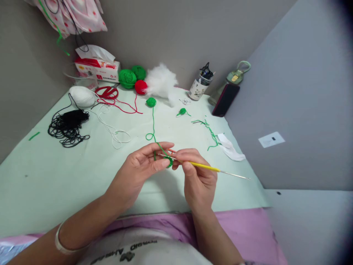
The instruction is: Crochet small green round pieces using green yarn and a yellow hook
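Left hand: my left hand [143,165] is curled, thumb and fingers pinching a small green crochet piece [168,163] just over the near middle of the table [41,176].
Right hand: my right hand [197,176] grips the crochet hook [209,168] like a pen, fingers closed around its yellow handle.
Hook axis: it lies nearly level, its working end pointing left into the green piece, its bare metal tail sticking out right toward the table's right edge.
Key relation: the green piece sits directly left of my right fingertips, touching the hook's tip; my two hands meet there, and the left is the one holding the piece.
Yarn line: the green yarn strand [153,121] runs from my left fingers away toward the far edge, with a loop partway, ending at a small green yarn ball [151,102].
Far edge: larger green balls [127,78], a red ball [141,87], white stuffing [161,81] and a tissue box [97,70] stand well apart from my hands.
Left side: black yarn tangle [68,125] and a white ball [82,95] lie toward the far left corner.
Right side: green scraps [209,132] lie near the right edge, beyond the hook's tail.
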`<state>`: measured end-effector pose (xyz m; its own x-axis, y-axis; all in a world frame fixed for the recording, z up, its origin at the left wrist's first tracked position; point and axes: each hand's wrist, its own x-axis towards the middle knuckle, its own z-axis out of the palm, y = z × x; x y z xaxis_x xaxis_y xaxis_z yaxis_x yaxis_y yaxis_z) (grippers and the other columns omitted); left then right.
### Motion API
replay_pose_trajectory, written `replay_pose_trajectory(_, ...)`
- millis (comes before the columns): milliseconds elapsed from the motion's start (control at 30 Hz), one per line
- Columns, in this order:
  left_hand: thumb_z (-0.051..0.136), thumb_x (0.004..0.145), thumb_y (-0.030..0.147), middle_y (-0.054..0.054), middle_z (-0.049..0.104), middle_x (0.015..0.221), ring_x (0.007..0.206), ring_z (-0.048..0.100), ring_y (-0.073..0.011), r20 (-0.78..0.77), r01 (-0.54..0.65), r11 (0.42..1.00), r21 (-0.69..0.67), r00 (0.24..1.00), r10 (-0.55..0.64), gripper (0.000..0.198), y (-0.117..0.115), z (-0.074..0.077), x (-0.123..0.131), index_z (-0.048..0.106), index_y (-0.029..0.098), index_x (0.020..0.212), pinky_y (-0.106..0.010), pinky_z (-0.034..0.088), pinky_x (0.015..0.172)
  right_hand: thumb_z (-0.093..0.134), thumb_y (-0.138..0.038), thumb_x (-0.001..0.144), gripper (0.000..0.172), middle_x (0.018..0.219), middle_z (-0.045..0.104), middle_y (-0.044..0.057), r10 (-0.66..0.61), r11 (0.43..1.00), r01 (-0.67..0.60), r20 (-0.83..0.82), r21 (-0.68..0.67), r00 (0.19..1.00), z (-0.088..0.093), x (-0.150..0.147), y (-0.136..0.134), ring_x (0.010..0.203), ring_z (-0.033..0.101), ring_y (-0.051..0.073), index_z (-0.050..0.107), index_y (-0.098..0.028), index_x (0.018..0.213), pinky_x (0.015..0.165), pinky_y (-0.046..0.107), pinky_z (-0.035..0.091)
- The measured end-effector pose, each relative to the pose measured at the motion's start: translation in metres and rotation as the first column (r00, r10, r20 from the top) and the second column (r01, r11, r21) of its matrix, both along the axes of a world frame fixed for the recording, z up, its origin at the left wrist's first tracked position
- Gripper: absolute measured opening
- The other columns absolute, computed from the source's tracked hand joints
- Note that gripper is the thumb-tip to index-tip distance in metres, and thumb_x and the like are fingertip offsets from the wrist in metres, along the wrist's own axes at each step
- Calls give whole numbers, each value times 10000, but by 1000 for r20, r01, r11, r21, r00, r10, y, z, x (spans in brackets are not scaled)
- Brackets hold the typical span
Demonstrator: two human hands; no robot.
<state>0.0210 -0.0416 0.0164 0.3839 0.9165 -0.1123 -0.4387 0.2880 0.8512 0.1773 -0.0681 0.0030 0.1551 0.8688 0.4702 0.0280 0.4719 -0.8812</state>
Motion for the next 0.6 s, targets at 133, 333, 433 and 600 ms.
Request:
replay_pose_trajectory(133,869,844,235,-1,796,940,909,699,-165,51,61,995,-84,997,-57,426,3,1,-1,788,302,1257,-301,513,911,681,-325,1002,140,945,750,51,15,1000,-16,-43,-16,999,-1,2,0,781,715,184,811,-274,1010,688,358,635)
replay_pose_trajectory(333,869,836,229,-25,792,1072,1005,678,-154,150,206,963,-171,972,-181,434,5,-1,-6,797,284,1260,-254,488,930,694,-364,989,174,830,758,21,56,984,-106,-325,-140,944,3,10,5,584,657,117,796,-238,928,537,253,578)
replay_pose_trajectory(433,843,861,247,-43,787,1122,1032,672,-163,184,237,961,-143,960,-209,344,5,-3,-6,823,269,1203,-248,489,929,723,-378,962,180,753,725,4,54,964,-150,-391,-221,919,5,13,8,533,598,100,781,-231,878,475,217,517)
replay_pose_trajectory(600,875,831,263,-24,766,987,986,668,-185,1,71,995,-67,997,-71,339,-1,-5,-1,828,281,1166,-288,509,924,684,-364,998,149,888,781,17,77,980,-125,-288,-152,954,-2,6,4,685,690,136,793,-271,961,582,260,568)
